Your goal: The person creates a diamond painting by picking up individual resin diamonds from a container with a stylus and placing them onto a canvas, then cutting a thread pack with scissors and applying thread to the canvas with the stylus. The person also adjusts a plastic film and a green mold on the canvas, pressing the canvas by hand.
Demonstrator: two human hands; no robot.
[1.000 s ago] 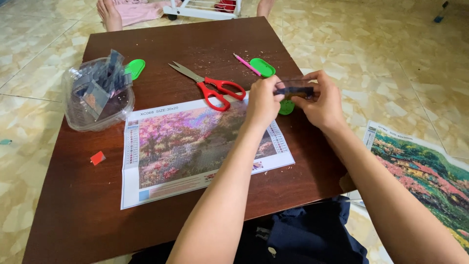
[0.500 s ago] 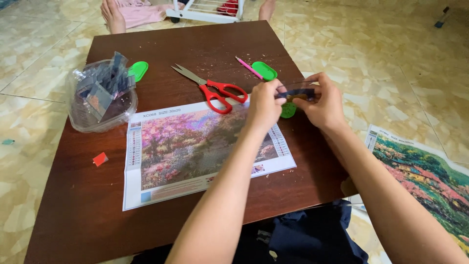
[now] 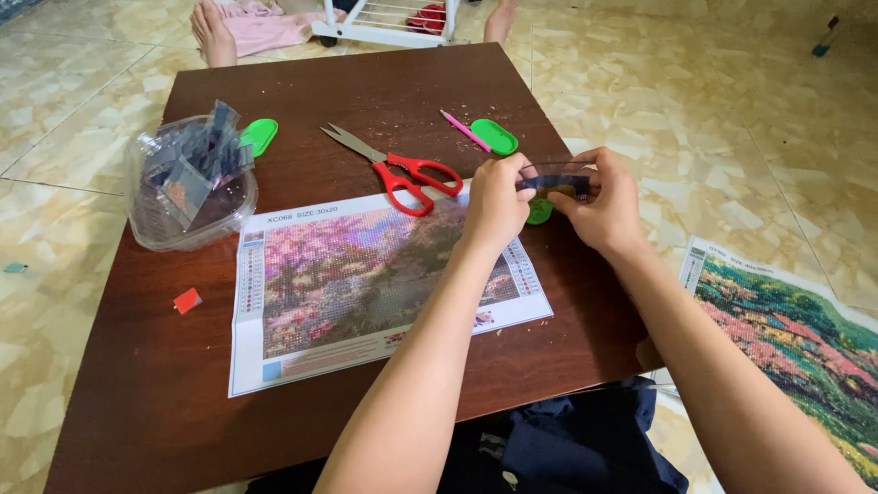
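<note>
My left hand (image 3: 496, 203) and my right hand (image 3: 604, 206) both pinch a small clear packet of dark beads (image 3: 558, 185), held just above the right side of the brown table (image 3: 183, 366). A green tray (image 3: 539, 212) lies directly under the packet, mostly hidden by my hands. The bead-picture canvas (image 3: 357, 274) with pink trees lies flat beneath my left forearm. Red-handled scissors (image 3: 402, 172) rest just left of my left hand.
A clear plastic tub (image 3: 187, 187) full of small packets stands at the table's left, a green tray (image 3: 259, 135) beside it. A pink pen (image 3: 464, 130) and another green tray (image 3: 495, 136) lie further back. A second canvas (image 3: 796, 338) lies on the tiled floor; someone's feet (image 3: 208, 27) show beyond the table.
Both hands stay together on the packet, working its top edge; the packet has tilted slightly. The camera view has shifted a little.
</note>
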